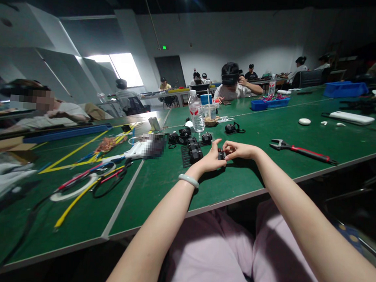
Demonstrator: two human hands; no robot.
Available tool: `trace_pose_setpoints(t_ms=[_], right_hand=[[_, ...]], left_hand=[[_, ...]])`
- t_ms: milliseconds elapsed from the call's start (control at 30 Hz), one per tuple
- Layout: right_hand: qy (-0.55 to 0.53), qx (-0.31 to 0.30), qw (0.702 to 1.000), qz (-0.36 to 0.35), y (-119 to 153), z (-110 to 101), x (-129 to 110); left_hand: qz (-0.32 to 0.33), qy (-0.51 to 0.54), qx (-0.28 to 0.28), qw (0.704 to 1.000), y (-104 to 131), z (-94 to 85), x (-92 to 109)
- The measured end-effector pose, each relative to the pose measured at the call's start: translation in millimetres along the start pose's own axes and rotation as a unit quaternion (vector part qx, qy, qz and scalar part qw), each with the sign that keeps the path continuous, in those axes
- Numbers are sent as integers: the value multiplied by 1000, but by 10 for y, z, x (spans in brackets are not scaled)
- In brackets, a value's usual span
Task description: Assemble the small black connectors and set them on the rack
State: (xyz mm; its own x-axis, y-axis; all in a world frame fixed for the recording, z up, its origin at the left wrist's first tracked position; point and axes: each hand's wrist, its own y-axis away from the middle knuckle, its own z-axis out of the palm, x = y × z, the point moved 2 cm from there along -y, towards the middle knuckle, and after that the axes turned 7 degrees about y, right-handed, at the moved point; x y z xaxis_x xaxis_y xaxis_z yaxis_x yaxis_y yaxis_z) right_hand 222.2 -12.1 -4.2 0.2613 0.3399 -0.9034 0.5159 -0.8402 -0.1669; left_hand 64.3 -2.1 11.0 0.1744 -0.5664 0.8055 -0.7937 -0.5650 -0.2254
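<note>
My two hands, left hand (211,159) and right hand (239,150), are pinching one small black part (221,154) together over the desk (237,179). Several more black parts (192,148) are lying just beside, one wrench (302,151) further right.

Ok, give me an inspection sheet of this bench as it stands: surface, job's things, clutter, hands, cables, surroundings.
Surface: green table, pale dividing lines, yellow tape at left.
Job's things: small black part held between both hands; more black parts grouped just behind on the table.
Clutter: red-handled wrench to the right, water bottle, blue tray, white case.
Hands: left hand and right hand both pinch the small black part; a pale bracelet on the left wrist.
Cables: loose coloured cables at left, apart from the hands.
Surroundings: other people seated at the tables; ceiling lamp on.
</note>
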Motion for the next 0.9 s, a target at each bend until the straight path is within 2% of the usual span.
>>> trace_pose_setpoints(t_ms=[200,367,600,900], right_hand=[[-9,3,1000,8,-16,-3,28],[-13,5,1000,11,-18,4,21],[19,23,999,19,7,20,-57],[37,28,998,29,-9,5,-43]], left_hand=[[-22,-19,-3,1000,1,1,20],[-6,-26,10,1000,-3,3,11],[-21,-26,-1,999,-6,10,-16],[-26,-11,10,1000,14,-4,5]])
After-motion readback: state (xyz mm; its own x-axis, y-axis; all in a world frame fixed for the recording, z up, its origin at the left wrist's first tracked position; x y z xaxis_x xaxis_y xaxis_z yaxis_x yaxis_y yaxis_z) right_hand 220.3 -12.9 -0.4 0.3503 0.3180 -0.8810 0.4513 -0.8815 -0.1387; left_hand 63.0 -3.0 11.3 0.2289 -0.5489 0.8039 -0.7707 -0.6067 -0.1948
